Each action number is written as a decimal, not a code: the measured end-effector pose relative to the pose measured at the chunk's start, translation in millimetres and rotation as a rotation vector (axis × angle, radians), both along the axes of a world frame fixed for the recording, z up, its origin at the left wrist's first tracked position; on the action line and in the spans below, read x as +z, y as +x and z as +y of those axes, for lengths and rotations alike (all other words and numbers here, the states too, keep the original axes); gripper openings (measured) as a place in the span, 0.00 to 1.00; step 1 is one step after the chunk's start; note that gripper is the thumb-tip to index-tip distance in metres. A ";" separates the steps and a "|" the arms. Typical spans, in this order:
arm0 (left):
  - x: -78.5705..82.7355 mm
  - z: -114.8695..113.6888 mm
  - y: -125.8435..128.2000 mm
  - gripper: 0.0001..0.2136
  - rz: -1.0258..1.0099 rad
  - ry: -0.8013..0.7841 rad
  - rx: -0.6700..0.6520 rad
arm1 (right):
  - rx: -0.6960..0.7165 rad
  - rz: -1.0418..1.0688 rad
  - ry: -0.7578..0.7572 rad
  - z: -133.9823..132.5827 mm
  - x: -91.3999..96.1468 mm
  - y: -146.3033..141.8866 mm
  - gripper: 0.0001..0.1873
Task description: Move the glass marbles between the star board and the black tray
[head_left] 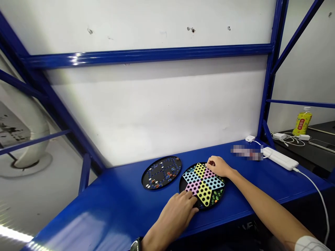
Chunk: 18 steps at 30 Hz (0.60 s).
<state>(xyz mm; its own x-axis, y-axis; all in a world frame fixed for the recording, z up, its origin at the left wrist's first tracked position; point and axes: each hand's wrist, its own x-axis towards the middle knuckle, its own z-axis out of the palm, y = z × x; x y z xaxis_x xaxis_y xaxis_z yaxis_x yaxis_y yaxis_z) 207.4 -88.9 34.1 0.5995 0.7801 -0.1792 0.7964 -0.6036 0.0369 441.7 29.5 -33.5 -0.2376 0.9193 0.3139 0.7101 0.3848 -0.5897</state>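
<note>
A round black tray [181, 190] holds a star-shaped Chinese checkers board [201, 183] with yellow, pink and light blue sections full of dark holes. My left hand [180, 209] is at the near-left pink point, its bent fingers on the board and its thumb by the tray's rim. At the far-right pink point, my right hand [220, 166] has its fingers curled closed on the board's tip; the fingertips are partly hidden. Small green and orange pieces [216, 197] show in the tray beside the star. Left of it lies another round black tray [162, 172] with scattered coloured and white pieces.
Both trays rest on a blue tabletop [117, 195] against a white wall. To the right are a white power strip [280, 158] with a cable and a blurred item [246, 152]. A yellow bottle [302, 122] and a phone [321, 144] occupy a dark side table. Blue frame posts flank the table.
</note>
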 end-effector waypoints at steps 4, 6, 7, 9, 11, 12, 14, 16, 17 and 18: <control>-7.3 2.5 8.2 0.16 -0.130 0.026 0.055 | 0.001 -0.006 0.011 0.3 0.1 -0.4 0.14; -10.0 4.3 10.2 0.15 -0.157 0.008 0.127 | 0.005 -0.002 0.009 0.2 0.1 -0.4 0.14; -11.1 5.1 10.3 0.14 -0.169 -0.014 0.159 | 0.008 0.000 0.007 0.2 0.1 -0.4 0.14; -12.7 6.1 9.5 0.13 -0.200 -0.063 0.198 | 0.011 0.001 0.009 0.2 0.0 -0.3 0.14; -14.2 6.1 8.7 0.12 -0.232 -0.084 0.211 | 0.012 -0.001 0.016 0.2 0.0 -0.3 0.14; -15.0 5.6 8.9 0.11 -0.241 -0.081 0.215 | 0.011 -0.002 0.017 0.3 -0.1 -0.4 0.14; -16.8 4.2 11.0 0.10 -0.234 -0.063 0.229 | 0.011 -0.004 0.015 0.4 -0.1 -0.6 0.14; -18.3 2.7 14.5 0.09 -0.209 -0.055 0.236 | 0.011 -0.006 0.013 0.4 0.0 -0.8 0.14; -18.6 2.2 16.3 0.09 -0.200 -0.058 0.237 | 0.010 -0.007 0.013 0.4 0.0 -0.8 0.15; -18.5 2.0 17.6 0.09 -0.198 -0.063 0.238 | 0.010 -0.009 0.012 0.4 0.0 -0.8 0.15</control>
<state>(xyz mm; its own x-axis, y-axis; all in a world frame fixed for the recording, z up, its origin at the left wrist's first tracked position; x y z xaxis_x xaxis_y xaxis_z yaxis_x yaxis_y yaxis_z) 225.0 -86.9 15.6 0.4291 0.8939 -0.1300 0.8889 -0.3923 0.2365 440.9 29.9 -33.5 -0.2492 0.9130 0.3230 0.7115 0.3989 -0.5785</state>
